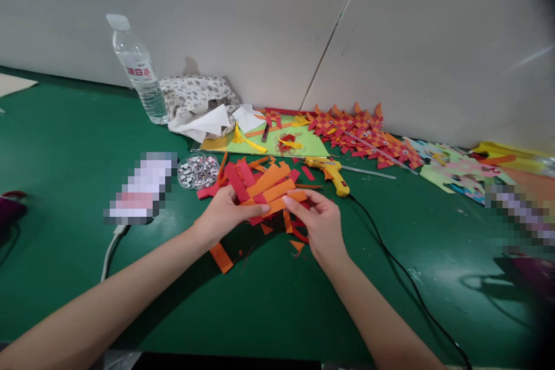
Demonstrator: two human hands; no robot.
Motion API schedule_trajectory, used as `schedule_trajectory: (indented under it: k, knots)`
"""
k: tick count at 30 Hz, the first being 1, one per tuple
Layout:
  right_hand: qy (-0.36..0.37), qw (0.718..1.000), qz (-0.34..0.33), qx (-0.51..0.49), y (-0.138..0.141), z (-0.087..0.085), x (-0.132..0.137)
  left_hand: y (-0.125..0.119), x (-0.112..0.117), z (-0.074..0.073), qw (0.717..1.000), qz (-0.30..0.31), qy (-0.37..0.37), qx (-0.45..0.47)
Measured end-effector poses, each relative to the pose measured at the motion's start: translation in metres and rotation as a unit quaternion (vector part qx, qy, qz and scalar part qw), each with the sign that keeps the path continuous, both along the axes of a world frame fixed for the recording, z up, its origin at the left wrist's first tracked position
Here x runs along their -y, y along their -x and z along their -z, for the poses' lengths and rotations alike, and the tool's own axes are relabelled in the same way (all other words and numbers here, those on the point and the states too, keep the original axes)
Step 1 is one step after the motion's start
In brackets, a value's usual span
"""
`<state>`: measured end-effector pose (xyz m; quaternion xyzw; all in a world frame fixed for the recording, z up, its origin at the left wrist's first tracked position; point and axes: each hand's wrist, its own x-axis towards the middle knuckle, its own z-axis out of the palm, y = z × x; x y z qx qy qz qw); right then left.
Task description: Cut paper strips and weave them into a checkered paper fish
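With my left fingers point(254, 210) and right fingers point(323, 202) both pinching the interlaced paper strips point(277, 189) above the bench point(269, 318), I should snug each gently without creasing; their undersides seem hidden.

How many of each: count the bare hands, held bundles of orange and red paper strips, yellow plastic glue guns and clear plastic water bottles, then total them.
Left hand and right hand: 2
Bundle of orange and red paper strips: 1
Yellow glue gun: 1
Clear water bottle: 1
Total: 5
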<state>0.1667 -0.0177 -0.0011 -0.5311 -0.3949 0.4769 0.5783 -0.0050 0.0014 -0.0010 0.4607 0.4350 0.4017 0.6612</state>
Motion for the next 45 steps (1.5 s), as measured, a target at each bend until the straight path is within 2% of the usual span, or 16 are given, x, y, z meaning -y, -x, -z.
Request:
schedule_trajectory:
  k: [7,16,22,25,33,35,40,45]
  knots:
    - [0.034,0.999,-0.003,-0.015,-0.003,0.0,-0.003,-0.001,0.003,-0.001,0.999,0.014,-0.026,0.021]
    - [0.037,0.999,-0.007,-0.005,-0.005,0.0,-0.004,-0.003,0.006,-0.005,0.999,0.016,-0.039,0.03]
    - [0.04,0.999,-0.002,0.009,-0.006,0.0,-0.002,-0.002,0.004,-0.004,0.999,0.0,0.003,-0.042]
    - [0.033,0.999,0.006,0.0,-0.007,-0.001,-0.002,-0.001,0.002,-0.003,0.998,0.006,-0.001,-0.056]
    - [-0.004,1.0,0.021,-0.002,-0.013,-0.001,-0.003,-0.001,0.002,0.0,0.998,0.045,0.017,-0.032]
    - [-0.01,1.0,0.005,0.002,-0.013,-0.002,-0.003,-0.001,0.002,0.001,0.998,0.054,0.018,-0.033]
    - [-0.019,0.995,-0.083,0.044,-0.013,-0.005,-0.001,-0.001,0.002,0.001,0.997,0.058,0.038,-0.03]
    - [-0.032,0.994,-0.103,0.019,-0.011,-0.005,0.001,-0.001,0.002,-0.003,0.997,0.055,0.055,-0.02]
